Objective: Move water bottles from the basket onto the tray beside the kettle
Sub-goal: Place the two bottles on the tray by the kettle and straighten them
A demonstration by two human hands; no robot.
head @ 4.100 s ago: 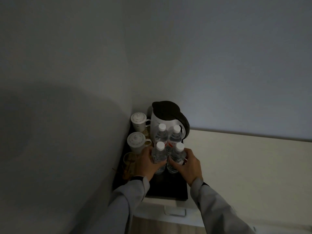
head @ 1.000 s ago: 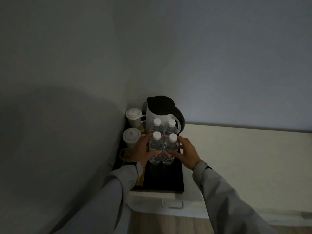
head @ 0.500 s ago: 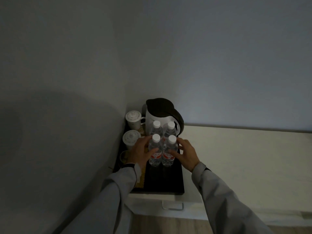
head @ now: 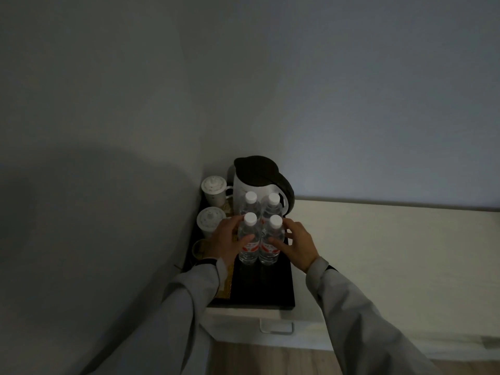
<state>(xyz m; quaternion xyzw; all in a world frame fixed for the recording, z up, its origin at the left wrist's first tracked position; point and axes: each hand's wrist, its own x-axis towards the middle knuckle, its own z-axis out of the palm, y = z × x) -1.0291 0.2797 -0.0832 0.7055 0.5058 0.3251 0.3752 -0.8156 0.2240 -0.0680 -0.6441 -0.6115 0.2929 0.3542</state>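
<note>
four clear, white-capped water bottles (head: 250,253) stand on the tray (head: 265,290); left hand (head: 224,243) and right hand (head: 299,247) each clasp a front one.

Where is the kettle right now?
In the head view, the kettle stands at the tray's far end, just behind four bottles, two lidded cups to its left.

Rear bottles (head: 251,198) half behind front bottles (head: 247,256)
</note>
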